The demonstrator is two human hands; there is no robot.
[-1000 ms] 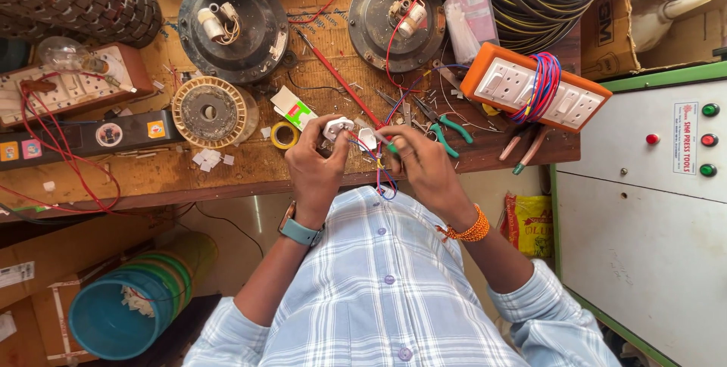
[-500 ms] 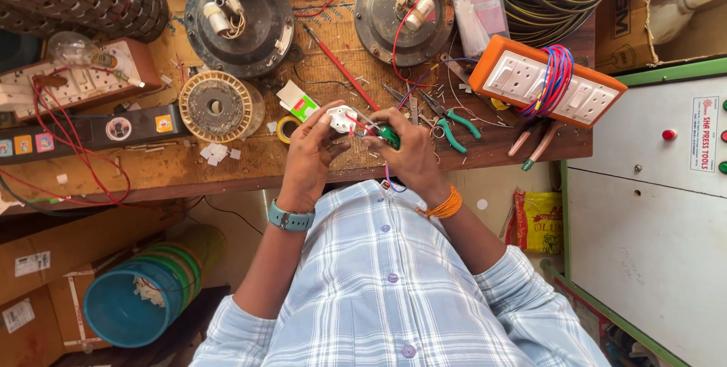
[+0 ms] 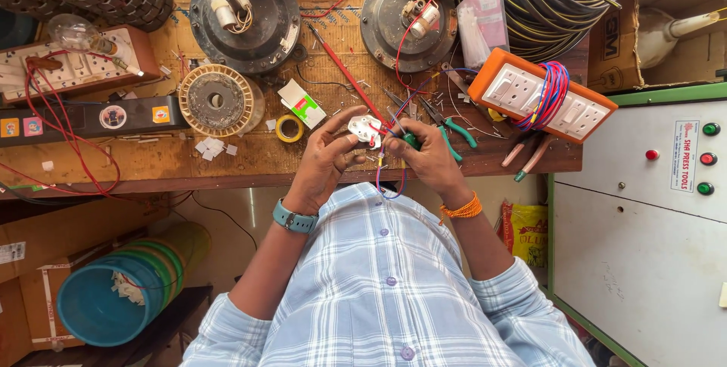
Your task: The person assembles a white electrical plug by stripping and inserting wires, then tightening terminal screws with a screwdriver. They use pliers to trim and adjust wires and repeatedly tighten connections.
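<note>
- Since the earlier frame, both hands have drawn a little closer over the near edge of the bench (image 3: 151, 162), and the white plug now sits higher between them.
- Left hand (image 3: 327, 156), at the centre of the frame, has its grip closed on a small white plug (image 3: 366, 129), with fingers curled around its underside.
- Right hand (image 3: 430, 161), just right of centre, has its grip closed on a green-handled screwdriver (image 3: 407, 138) whose tip meets the plug.
- Thin red and blue wires (image 3: 390, 181) hang in a loop below the plug, between the two wrists.
- Green-handled pliers (image 3: 454, 131) lie on the bench just beside the right hand.
- A roll of yellow tape (image 3: 288, 128) lies left of the left hand.
- An orange switch board (image 3: 530, 98), wrapped with red and blue wire, sits at the centre right.
- A blue bucket (image 3: 95, 306) stands on the floor at the lower left.
</note>
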